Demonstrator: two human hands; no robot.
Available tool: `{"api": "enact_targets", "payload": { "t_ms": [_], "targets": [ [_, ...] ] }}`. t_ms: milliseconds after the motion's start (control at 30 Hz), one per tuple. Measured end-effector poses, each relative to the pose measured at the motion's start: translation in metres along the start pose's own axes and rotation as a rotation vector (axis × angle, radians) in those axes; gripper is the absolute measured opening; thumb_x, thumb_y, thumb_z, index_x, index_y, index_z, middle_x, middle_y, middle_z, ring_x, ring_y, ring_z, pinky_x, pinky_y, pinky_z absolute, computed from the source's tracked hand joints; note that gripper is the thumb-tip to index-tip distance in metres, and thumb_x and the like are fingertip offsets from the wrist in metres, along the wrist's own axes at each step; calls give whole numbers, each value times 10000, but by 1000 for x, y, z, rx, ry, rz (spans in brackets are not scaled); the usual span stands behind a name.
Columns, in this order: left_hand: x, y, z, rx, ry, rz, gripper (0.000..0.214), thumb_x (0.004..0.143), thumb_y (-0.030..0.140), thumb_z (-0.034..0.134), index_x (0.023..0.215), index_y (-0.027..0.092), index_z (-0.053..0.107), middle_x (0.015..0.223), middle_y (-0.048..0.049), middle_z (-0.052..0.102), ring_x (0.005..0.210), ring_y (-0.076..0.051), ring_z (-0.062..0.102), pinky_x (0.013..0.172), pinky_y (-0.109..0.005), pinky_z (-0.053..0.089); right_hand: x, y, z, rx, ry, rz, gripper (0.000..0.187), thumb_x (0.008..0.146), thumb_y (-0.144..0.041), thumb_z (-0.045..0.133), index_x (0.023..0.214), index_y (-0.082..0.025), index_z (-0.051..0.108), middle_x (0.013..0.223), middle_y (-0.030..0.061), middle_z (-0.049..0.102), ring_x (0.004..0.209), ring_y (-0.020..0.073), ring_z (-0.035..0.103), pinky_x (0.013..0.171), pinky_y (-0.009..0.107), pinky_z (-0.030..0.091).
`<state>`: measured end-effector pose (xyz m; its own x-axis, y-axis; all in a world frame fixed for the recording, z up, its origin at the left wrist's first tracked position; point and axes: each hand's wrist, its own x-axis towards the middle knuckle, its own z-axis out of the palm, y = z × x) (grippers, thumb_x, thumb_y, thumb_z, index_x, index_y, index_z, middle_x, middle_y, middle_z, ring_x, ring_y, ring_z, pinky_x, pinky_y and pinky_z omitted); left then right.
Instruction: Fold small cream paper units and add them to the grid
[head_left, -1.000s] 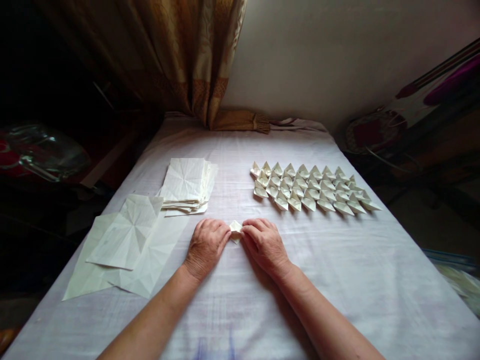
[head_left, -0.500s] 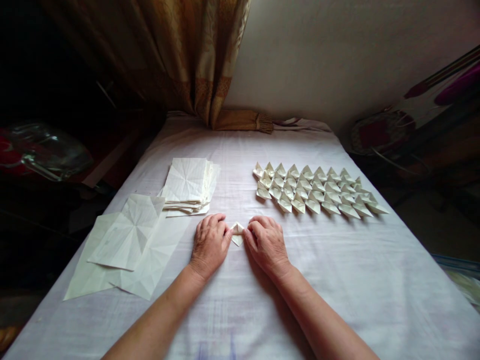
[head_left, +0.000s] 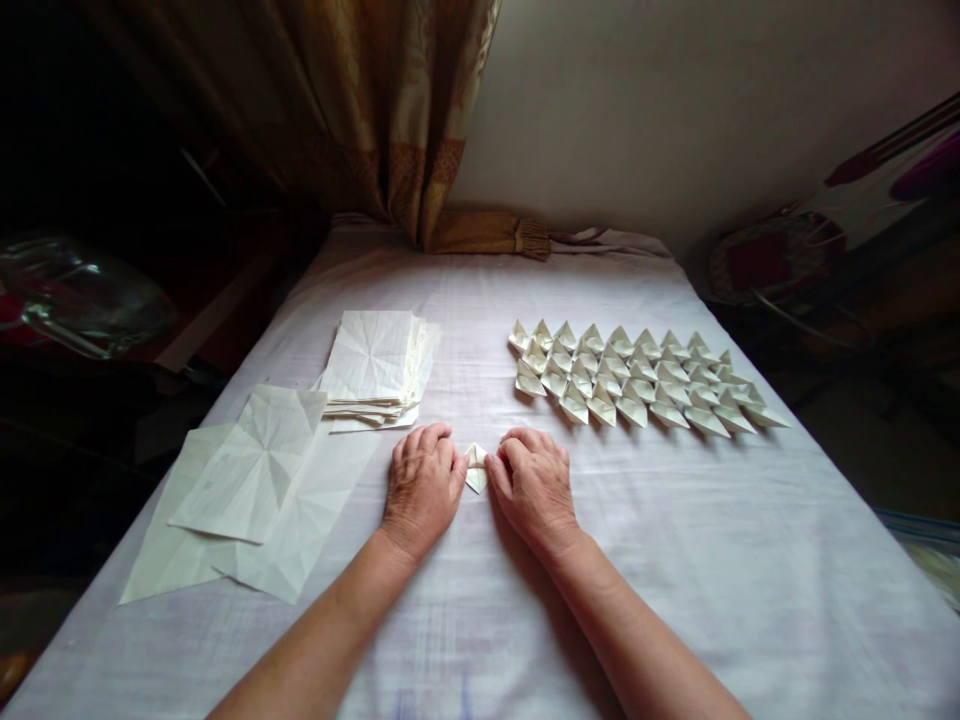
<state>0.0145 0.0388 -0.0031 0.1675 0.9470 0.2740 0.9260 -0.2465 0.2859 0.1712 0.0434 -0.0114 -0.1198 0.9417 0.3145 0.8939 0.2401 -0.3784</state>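
In the head view, a small folded paper [head_left: 476, 470] is being held at the white cloth [head_left: 480, 640], to the right of the stack of creased sheets [head_left: 369, 352] and nearer to the person than it. By the left hand [head_left: 424, 485], nearer than the stack and slightly to its right, the paper's left edge is being gripped, with the thumb at the edge and the fingers curled. By the right hand [head_left: 534, 488], farther to the right of the stack, the opposite edge is being gripped likewise; how the hidden fingertips are being placed cannot be told. To the left of the stack and nearer than it, loose creased sheets [head_left: 262, 460] are being overlapped by one another. Well to the right of the stack, rows of pointed folded pieces [head_left: 640, 390] are being supported by the cloth. Beyond the stack, the cloth's far end is being touched by a curtain [head_left: 409, 180].
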Motion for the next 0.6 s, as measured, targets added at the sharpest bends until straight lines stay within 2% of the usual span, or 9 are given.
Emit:
{"api": "enact_targets", "payload": {
  "t_ms": [233, 333, 467, 600],
  "targets": [
    [1, 0, 0, 17, -28, -16, 107, 897, 258, 583, 815, 188, 593, 1130, -94, 643, 1094, -274, 546, 948, -439, 413, 0, -1, 0, -12, -13, 22, 161, 881, -231, 588, 723, -201, 589, 897, 49, 645, 878, 216, 507, 752, 342, 289],
    [2, 0, 0, 22, -41, -31, 89, 887, 263, 600, 830, 195, 590, 1140, -90, 640, 1101, -272, 541, 945, -436, 411, 0, -2, 0, 3, -4, 23, 107, 887, -235, 577, 785, -207, 596, 882, 45, 638, 865, 218, 507, 758, 342, 292],
    [3, 2, -1, 12, -51, -48, 75, 885, 255, 602, 830, 206, 587, 1143, -81, 638, 1107, -265, 537, 945, -438, 407, 0, -4, 3, 48, -21, 36, 54, 875, -198, 581, 830, -216, 604, 958, 34, 648, 915, 212, 526, 806, 347, 293],
    [3, 2, -1, 3, -49, -46, 72, 878, 250, 613, 827, 205, 591, 1139, -78, 637, 1101, -264, 536, 949, -439, 405, 1, -6, 5, 93, -16, 57, 52, 864, -250, 606, 825, -219, 618, 1021, 42, 647, 976, 217, 538, 847, 360, 292]
  ]
}}
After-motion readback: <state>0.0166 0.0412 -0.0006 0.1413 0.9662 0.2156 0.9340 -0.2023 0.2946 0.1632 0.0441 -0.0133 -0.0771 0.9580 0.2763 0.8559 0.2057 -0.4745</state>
